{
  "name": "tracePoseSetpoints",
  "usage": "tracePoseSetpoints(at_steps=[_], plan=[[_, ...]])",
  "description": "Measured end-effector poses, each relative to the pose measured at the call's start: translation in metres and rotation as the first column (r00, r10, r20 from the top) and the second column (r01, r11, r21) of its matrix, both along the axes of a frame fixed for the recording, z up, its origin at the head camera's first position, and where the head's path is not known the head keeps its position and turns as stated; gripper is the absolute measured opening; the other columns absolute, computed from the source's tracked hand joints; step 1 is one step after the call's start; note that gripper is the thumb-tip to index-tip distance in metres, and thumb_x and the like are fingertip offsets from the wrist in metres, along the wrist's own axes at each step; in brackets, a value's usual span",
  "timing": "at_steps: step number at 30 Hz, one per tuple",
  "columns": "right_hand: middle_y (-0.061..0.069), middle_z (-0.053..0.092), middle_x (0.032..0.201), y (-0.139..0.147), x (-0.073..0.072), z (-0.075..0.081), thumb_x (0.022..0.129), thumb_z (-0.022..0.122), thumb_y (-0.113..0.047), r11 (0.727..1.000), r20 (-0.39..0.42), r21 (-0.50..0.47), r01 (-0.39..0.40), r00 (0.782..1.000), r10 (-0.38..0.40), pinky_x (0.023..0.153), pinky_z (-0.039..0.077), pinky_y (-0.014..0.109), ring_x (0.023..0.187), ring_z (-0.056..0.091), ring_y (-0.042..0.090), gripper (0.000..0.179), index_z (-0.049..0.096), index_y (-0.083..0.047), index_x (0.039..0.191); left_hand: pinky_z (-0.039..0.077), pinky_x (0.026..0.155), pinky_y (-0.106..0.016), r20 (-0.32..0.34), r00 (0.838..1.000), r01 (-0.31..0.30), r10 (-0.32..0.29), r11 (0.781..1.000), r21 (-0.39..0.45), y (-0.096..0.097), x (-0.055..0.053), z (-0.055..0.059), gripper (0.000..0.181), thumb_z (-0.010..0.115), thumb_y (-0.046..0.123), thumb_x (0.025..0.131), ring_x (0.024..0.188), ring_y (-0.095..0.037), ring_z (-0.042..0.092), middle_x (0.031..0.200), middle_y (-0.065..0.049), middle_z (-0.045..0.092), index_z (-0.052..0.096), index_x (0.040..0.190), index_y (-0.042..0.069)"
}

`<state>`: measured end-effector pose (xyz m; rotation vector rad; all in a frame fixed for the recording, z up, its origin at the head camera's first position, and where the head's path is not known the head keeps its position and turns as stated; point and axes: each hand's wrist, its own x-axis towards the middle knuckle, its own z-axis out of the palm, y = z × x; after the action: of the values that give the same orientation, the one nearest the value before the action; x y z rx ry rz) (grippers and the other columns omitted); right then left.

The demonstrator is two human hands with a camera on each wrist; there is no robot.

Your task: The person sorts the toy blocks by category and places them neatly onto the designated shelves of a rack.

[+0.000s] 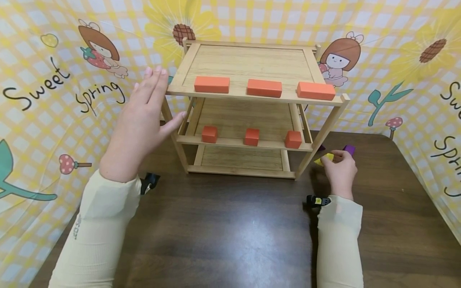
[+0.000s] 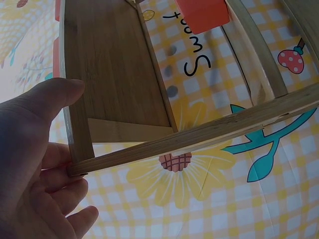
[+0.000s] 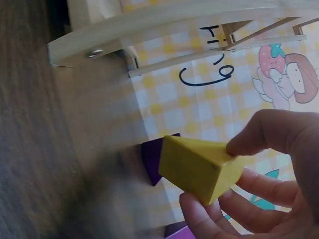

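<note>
My left hand (image 1: pixel 138 116) lies along the upper left corner of the wooden shelf (image 1: pixel 248 60), fingers straight and thumb spread apart. In the left wrist view, its thumb is right at the top board's edge (image 2: pixel 77 119), with the other fingers at the corner. To the right of the shelf, my right hand (image 1: pixel 341 170) pinches a yellow wedge-shaped block (image 3: pixel 192 167) between thumb and fingers. A purple block (image 3: pixel 152 158) lies behind the yellow one, partly hidden by it. A second purple block (image 1: pixel 349 150) is just beyond the right hand.
Three orange rectangular blocks, the middle one (image 1: pixel 264 88) among them, line the top board's front edge. Three red-orange cubes, one in the middle (image 1: pixel 251 137), sit along the middle shelf's front. The shelf stands on a dark wooden table (image 1: pixel 230 228) before a checked cloth (image 1: pixel 378 24).
</note>
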<state>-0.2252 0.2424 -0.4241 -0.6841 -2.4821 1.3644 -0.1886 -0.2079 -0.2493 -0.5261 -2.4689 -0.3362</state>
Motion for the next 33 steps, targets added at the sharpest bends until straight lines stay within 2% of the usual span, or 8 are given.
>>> tracePoseSetpoints(at_steps=[5, 10, 19, 27, 33], plan=[[0.019, 0.068, 0.124, 0.001, 0.001, 0.007, 0.088, 0.066, -0.021, 1.000, 0.015, 0.017, -0.020, 1.000, 0.019, 0.072, 0.045, 0.018, 0.108, 0.061, 0.025, 0.050, 0.060, 0.000, 0.133, 0.020, 0.122, -0.054, 0.003, 1.000, -0.001, 0.001, 1.000, 0.005, 0.000, 0.000, 0.000, 0.082, 0.075, 0.028, 0.094, 0.153, -0.032, 0.021, 0.161, -0.022, 0.031, 0.030, 0.158, 0.000], [0.020, 0.070, 0.121, 0.002, 0.003, 0.012, 0.089, 0.067, -0.022, 0.997, -0.009, 0.053, -0.049, 0.999, 0.050, 0.072, 0.045, 0.018, 0.105, 0.061, 0.024, 0.045, 0.065, 0.001, 0.128, 0.019, 0.122, -0.054, 0.003, 1.000, 0.001, -0.001, 1.000, 0.009, 0.000, 0.000, 0.000, 0.082, 0.075, 0.027, 0.094, 0.153, -0.032, 0.021, 0.162, -0.021, 0.030, 0.031, 0.158, 0.000], [0.022, 0.069, 0.120, -0.001, 0.010, 0.024, 0.091, 0.067, -0.022, 0.985, -0.027, 0.102, -0.137, 0.990, 0.141, 0.071, 0.045, 0.017, 0.105, 0.061, 0.027, 0.044, 0.066, 0.002, 0.127, 0.020, 0.122, -0.054, -0.009, 1.000, 0.008, -0.008, 1.000, 0.015, 0.000, -0.001, -0.001, 0.082, 0.076, 0.026, 0.093, 0.152, -0.033, 0.022, 0.161, -0.023, 0.032, 0.032, 0.157, -0.001], [0.025, 0.069, 0.117, 0.001, 0.016, 0.033, 0.091, 0.067, -0.016, 0.948, -0.030, 0.190, -0.256, 0.963, 0.266, 0.073, 0.045, 0.018, 0.103, 0.063, 0.032, 0.042, 0.066, 0.005, 0.127, 0.021, 0.122, -0.054, -0.008, 1.000, 0.007, -0.007, 1.000, 0.020, 0.000, -0.001, -0.001, 0.082, 0.075, 0.026, 0.094, 0.152, -0.032, 0.022, 0.161, -0.022, 0.032, 0.032, 0.157, -0.001], [0.026, 0.071, 0.110, 0.001, 0.019, 0.038, 0.088, 0.069, -0.013, 0.910, -0.067, 0.273, -0.311, 0.938, 0.340, 0.068, 0.042, 0.012, 0.095, 0.065, 0.031, 0.039, 0.069, 0.005, 0.122, 0.020, 0.122, -0.053, -0.003, 1.000, 0.003, -0.003, 1.000, 0.017, 0.000, -0.001, -0.001, 0.082, 0.075, 0.028, 0.094, 0.153, -0.032, 0.021, 0.161, -0.021, 0.031, 0.031, 0.158, 0.000]])
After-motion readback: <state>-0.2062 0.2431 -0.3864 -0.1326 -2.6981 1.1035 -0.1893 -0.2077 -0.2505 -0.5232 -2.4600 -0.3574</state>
